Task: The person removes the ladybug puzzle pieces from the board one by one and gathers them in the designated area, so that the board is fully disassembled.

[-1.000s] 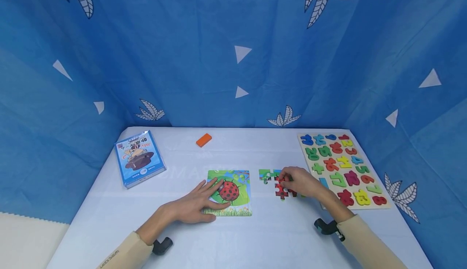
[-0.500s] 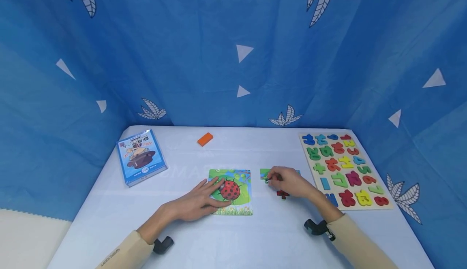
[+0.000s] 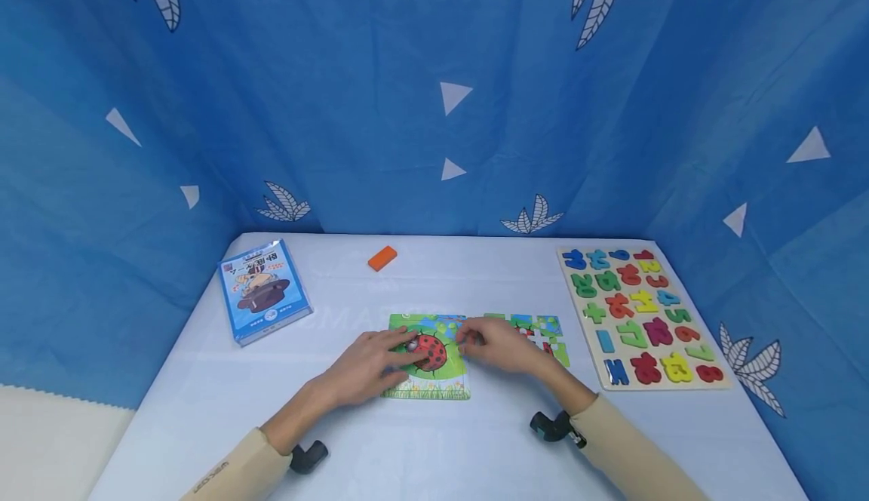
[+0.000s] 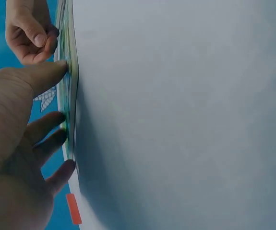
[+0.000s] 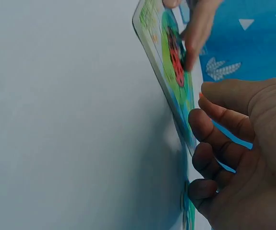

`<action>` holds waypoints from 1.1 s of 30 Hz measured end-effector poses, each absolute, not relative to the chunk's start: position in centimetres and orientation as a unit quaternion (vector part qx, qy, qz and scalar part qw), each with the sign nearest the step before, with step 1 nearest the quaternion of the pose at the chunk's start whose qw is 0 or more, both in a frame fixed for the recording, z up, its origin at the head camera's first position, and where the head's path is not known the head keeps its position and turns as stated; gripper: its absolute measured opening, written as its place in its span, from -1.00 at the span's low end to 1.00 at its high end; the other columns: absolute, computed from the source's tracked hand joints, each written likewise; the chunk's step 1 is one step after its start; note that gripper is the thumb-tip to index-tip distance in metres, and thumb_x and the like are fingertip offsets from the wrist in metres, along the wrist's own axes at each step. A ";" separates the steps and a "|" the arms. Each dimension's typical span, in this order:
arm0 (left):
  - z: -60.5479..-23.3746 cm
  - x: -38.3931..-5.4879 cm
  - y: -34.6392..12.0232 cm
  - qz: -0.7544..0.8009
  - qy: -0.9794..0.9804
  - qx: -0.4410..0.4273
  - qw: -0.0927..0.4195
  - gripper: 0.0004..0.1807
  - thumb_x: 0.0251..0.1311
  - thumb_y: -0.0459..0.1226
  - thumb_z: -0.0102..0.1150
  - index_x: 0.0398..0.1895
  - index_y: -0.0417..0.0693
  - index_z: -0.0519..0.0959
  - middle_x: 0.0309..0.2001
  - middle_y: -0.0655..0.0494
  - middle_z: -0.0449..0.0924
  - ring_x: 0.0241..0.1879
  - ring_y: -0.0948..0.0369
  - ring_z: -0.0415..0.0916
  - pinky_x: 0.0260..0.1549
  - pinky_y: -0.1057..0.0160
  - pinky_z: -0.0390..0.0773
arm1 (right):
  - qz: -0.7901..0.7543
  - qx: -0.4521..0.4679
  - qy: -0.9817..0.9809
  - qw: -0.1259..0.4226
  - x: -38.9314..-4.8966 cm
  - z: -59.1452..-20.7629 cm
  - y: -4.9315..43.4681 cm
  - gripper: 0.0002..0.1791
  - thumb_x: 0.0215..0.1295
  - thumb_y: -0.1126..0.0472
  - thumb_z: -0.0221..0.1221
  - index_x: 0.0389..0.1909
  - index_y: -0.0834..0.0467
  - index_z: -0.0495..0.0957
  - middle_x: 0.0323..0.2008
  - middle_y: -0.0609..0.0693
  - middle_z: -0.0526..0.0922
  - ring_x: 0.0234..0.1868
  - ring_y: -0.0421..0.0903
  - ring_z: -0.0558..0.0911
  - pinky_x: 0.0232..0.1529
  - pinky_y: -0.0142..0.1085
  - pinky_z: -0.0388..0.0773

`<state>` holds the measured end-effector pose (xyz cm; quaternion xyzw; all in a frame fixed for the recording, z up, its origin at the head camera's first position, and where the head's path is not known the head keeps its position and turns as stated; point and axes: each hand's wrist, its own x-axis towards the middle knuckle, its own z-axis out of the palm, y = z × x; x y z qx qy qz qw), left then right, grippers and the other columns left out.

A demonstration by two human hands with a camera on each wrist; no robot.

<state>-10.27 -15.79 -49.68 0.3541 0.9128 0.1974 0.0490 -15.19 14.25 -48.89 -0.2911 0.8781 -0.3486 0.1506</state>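
Note:
A square ladybug puzzle board point(image 3: 446, 389) lies on the white table. My left hand point(image 3: 366, 369) reaches over its left side, fingers spread and fairly straight, with fingertips at the ladybug picture. In the left wrist view, the left fingertips point(image 4: 61, 117) rest along the board's face point(image 4: 71, 96). My right hand point(image 3: 498, 344) is at the board's right edge, its fingers curled and thumb close to the index finger point(image 5: 202, 122). I cannot tell whether a piece is pinched there. Several loose puzzle pieces point(image 3: 558, 354) lie to the right, partly hidden behind the right hand.
A board of colourful numbers and shapes point(image 3: 645, 327) lies at the right. At the back left stands a blue box point(image 3: 265, 293) with a hat picture, and an orange block point(image 3: 382, 258) lies near the back edge. Blue curtains point(image 3: 407, 109) surround the table.
My right hand has moved left from the loose pieces to the board's right edge, uncovering pieces on the right. My left hand has stayed at the board, its fingers shifting slightly.

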 end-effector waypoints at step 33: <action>-50.3 -11.5 -16.8 0.156 0.950 0.262 0.071 0.05 0.17 0.34 0.17 0.58 -0.03 0.15 0.61 0.02 -0.02 0.59 -0.03 -0.11 0.48 -0.15 0.05 | -0.246 -0.354 0.896 0.107 -13.7 -49.6 7.0 -0.54 0.29 -0.01 0.34 0.18 0.03 0.64 -0.17 -0.21 0.71 -0.25 -0.30 0.49 -0.23 -0.37 0.42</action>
